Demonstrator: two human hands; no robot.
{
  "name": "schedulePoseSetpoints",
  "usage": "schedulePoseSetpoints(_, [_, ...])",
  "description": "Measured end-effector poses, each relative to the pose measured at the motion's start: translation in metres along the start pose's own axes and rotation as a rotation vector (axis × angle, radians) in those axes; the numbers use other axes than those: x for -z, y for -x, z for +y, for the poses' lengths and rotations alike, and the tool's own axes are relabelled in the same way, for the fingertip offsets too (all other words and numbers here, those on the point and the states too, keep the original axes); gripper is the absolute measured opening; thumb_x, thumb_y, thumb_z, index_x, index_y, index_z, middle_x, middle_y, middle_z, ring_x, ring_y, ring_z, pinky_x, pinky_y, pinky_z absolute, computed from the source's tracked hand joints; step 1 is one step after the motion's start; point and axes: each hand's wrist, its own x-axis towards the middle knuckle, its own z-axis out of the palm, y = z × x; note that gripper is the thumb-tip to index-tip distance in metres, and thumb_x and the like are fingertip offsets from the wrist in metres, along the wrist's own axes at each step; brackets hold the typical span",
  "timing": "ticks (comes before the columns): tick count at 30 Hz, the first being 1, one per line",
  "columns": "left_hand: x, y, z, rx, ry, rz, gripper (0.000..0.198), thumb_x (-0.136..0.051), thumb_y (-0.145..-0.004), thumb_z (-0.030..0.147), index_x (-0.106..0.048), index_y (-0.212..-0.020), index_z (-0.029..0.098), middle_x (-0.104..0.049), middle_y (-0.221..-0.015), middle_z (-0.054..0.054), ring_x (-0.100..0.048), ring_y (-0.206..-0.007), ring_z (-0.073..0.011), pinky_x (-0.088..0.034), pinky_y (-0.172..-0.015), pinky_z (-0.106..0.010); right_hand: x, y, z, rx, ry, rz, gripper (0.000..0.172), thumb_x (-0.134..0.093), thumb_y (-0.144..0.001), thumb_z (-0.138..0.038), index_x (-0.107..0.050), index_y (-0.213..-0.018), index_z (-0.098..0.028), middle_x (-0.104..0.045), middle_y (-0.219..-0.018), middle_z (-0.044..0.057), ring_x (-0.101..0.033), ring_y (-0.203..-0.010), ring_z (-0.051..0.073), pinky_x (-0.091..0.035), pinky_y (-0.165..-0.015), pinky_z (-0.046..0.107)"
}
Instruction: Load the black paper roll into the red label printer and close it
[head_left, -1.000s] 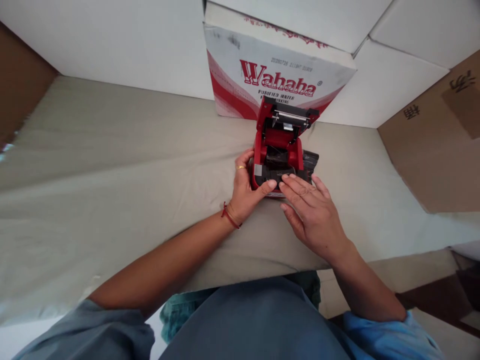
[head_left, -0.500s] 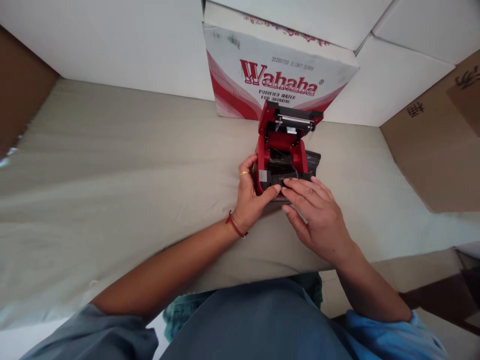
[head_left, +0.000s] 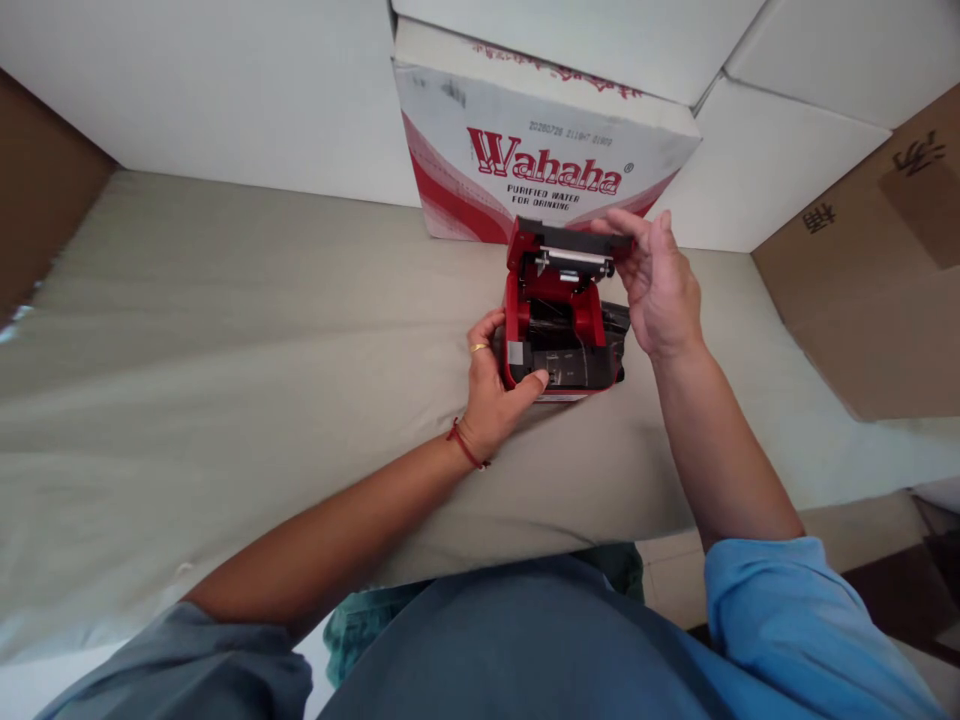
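A small red and black label printer (head_left: 517, 335) stands on the cloth-covered surface with its lid (head_left: 577, 240) tilted up. Inside lies a dark roll (head_left: 551, 318), and a black strip (head_left: 564, 364) is laid flat over the front edge. My left hand (head_left: 495, 385) grips the front left corner, thumb on top of the front edge and fingers along the left side. At the lid's right end is my right hand (head_left: 660, 290), its fingers hooked behind the lid and its thumb pointing up. Black plastic film (head_left: 616, 325) shows beside the printer's right side.
A white and red Wahaha water carton (head_left: 547, 150) stands right behind the printer, against white boxes (head_left: 262, 90). Brown cardboard boxes are at the right (head_left: 877, 300) and far left (head_left: 45, 180). The pale cloth (head_left: 262, 330) ends at a front edge near my body.
My right hand has gone from the black strip at the front up to the lid's right end. The lid has tipped slightly forward. My left hand keeps its grip.
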Motion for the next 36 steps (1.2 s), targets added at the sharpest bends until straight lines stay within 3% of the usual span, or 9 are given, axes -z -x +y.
schedulePoseSetpoints(5, [0.001,0.0,0.002,-0.007,-0.015,0.002,0.09,-0.086,-0.085,0.075,-0.048,-0.152,0.028,-0.057,-0.156,-0.014,-0.059,-0.146,-0.0356,-0.046,-0.132,-0.055,0.018,0.063,-0.037,0.07,0.032,-0.093,0.084,-0.014,-0.123,-0.063,-0.091,-0.124,-0.03,-0.09,-0.13,0.005,-0.078,-0.142,0.03,-0.05,-0.134,0.066])
schedulePoseSetpoints(9, [0.002,0.001,0.004,-0.004,-0.012,-0.018,0.088,-0.085,-0.087,0.074,-0.048,-0.153,0.029,-0.057,-0.159,-0.014,-0.059,-0.149,-0.0363,-0.047,-0.132,-0.055,0.02,0.096,-0.046,0.186,0.192,-0.167,0.059,-0.032,-0.124,-0.053,-0.085,-0.137,-0.03,-0.083,-0.148,0.006,-0.072,-0.15,0.028,-0.042,-0.139,0.065])
schedulePoseSetpoints(16, [0.0,0.003,0.008,-0.003,-0.005,0.0,0.086,-0.086,-0.087,0.073,-0.05,-0.153,0.03,-0.057,-0.159,-0.013,-0.06,-0.149,-0.0365,-0.048,-0.132,-0.056,0.007,0.108,-0.048,0.259,0.29,-0.107,0.05,-0.039,-0.122,-0.034,-0.08,-0.147,-0.024,-0.081,-0.152,0.01,-0.071,-0.152,0.027,-0.056,-0.131,0.055])
schedulePoseSetpoints(22, [-0.001,0.002,0.008,-0.012,-0.004,0.001,0.086,-0.085,-0.087,0.073,-0.049,-0.152,0.03,-0.057,-0.158,-0.013,-0.061,-0.146,-0.0347,-0.049,-0.129,-0.053,0.0,0.112,-0.046,0.286,0.318,-0.074,0.047,-0.042,-0.119,-0.03,-0.076,-0.151,-0.023,-0.079,-0.155,0.012,-0.069,-0.154,0.028,-0.056,-0.131,0.054])
schedulePoseSetpoints(27, [0.0,0.001,0.006,-0.011,0.003,-0.006,0.088,-0.085,-0.087,0.074,-0.049,-0.153,0.029,-0.057,-0.158,-0.014,-0.06,-0.147,-0.0362,-0.047,-0.131,-0.055,-0.001,0.129,-0.062,0.38,0.35,0.071,0.036,-0.055,-0.113,-0.024,-0.08,-0.138,-0.029,-0.088,-0.137,0.007,-0.081,-0.135,0.031,-0.055,-0.128,0.061])
schedulePoseSetpoints(30, [0.0,0.001,0.006,-0.01,0.0,-0.005,0.088,-0.086,-0.086,0.074,-0.049,-0.153,0.029,-0.056,-0.159,-0.014,-0.058,-0.149,-0.0362,-0.045,-0.133,-0.055,0.002,0.148,-0.071,0.487,0.31,0.064,0.036,-0.061,-0.109,-0.024,-0.08,-0.138,-0.033,-0.09,-0.121,0.005,-0.082,-0.12,0.031,-0.061,-0.116,0.058])
schedulePoseSetpoints(33, [-0.001,0.002,0.006,0.018,0.044,0.01,0.081,-0.08,-0.092,0.075,-0.051,-0.152,0.03,-0.058,-0.158,-0.012,-0.058,-0.149,-0.0338,-0.046,-0.132,-0.053,0.002,0.161,-0.07,0.486,0.279,0.056,0.043,-0.06,-0.108,-0.025,-0.077,-0.147,-0.032,-0.09,-0.122,0.006,-0.079,-0.111,0.031,-0.064,-0.105,0.055])
schedulePoseSetpoints(36, [-0.001,0.001,0.006,0.084,0.118,0.057,0.064,-0.067,-0.101,0.075,-0.056,-0.147,0.031,-0.061,-0.156,-0.01,-0.061,-0.146,-0.0309,-0.048,-0.129,-0.051,-0.002,0.165,-0.064,0.461,0.271,0.07,0.048,-0.061,-0.108,-0.024,-0.076,-0.152,-0.034,-0.089,-0.126,0.005,-0.077,-0.112,0.03,-0.061,-0.107,0.054])
